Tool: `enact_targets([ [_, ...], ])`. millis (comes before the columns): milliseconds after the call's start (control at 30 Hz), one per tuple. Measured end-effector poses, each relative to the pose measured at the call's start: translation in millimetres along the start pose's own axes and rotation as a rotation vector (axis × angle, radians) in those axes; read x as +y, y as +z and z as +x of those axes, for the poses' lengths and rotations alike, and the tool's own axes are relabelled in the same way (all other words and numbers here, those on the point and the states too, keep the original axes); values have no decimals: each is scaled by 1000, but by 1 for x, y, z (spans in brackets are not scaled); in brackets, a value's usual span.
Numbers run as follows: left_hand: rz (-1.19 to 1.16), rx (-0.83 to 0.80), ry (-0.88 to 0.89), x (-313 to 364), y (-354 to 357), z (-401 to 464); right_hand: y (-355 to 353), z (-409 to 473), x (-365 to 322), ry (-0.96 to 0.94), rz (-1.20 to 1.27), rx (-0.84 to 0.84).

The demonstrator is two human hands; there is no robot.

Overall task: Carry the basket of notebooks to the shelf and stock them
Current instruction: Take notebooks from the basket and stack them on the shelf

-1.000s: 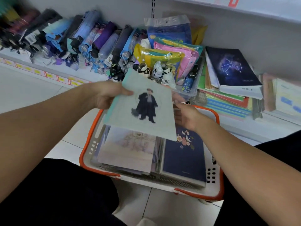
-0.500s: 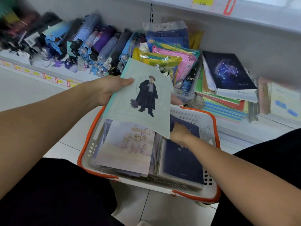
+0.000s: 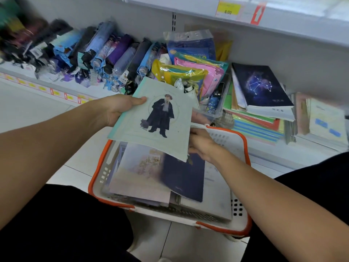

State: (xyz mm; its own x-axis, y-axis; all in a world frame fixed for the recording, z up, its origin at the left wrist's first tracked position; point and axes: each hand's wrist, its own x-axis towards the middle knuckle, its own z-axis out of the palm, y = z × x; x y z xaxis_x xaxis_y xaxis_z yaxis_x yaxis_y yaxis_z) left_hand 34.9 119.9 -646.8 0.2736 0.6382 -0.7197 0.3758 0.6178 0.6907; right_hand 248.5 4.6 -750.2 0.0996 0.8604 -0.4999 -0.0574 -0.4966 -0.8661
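The basket [image 3: 243, 140] was white perforated plastic with an orange rim, rectangular with rounded corners, and sat on the pale tiled floor [image 3: 34, 110] between the person's dark-clothed knees, just in front of the low shelf [image 3: 273, 159]. Inside lay flat notebooks: a pale one with a soft pastel scene [image 3: 139, 174] on the left and a dark navy one [image 3: 184, 178] beside it, its cover smooth and a little glossy, blurred at the edge. Above the basket was a thin mint-green notebook [image 3: 156, 121], matte, printed with a figure in a long dark coat and hat.

On the shelf behind, a row of folded umbrellas [image 3: 105, 55] in sleeves lay to the left, glossy plastic packets [image 3: 188, 72] in yellow, pink and blue stood in the middle, and a stack of notebooks topped by a starry dark-blue cover [image 3: 262, 87] lay to the right. A yellow price tag [image 3: 227, 9] hung on the shelf edge above. The mint-green notebook hid the far left part of the basket and part of the right hand.

The left hand [image 3: 119, 108] held the mint-green notebook by its left edge, thumb on top, fingers underneath. The right hand [image 3: 202, 144] reached into the basket at the navy notebook's top; its fingertips were hidden, so its grip could not be told
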Motion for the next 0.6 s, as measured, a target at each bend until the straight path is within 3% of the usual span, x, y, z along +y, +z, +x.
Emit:
enact_targets([
  [100, -10, 27, -11, -2, -10, 2, 4, 11, 29, -79, -396, 51],
  [167, -18, 37, -15, -5, -15, 4, -1, 17, 47, -46, -726, 247],
  [200, -20, 34, -12, -7, -16, 6, -5, 17, 51, 67, -742, 342],
  [267, -16, 24, -5, -8, -19, 8, -9, 15, 53, 306, -627, 385],
  [333, -3, 15, 4, -8, -18, 9, -12, 17, 55, 412, -524, 356],
  [500, 51, -14, 18, -9, -8, 9, -31, 25, 69, 364, 7, 372],
  [600, 126, -33, 0, -14, -1, 10, -31, 20, 60, 362, 125, 290],
])
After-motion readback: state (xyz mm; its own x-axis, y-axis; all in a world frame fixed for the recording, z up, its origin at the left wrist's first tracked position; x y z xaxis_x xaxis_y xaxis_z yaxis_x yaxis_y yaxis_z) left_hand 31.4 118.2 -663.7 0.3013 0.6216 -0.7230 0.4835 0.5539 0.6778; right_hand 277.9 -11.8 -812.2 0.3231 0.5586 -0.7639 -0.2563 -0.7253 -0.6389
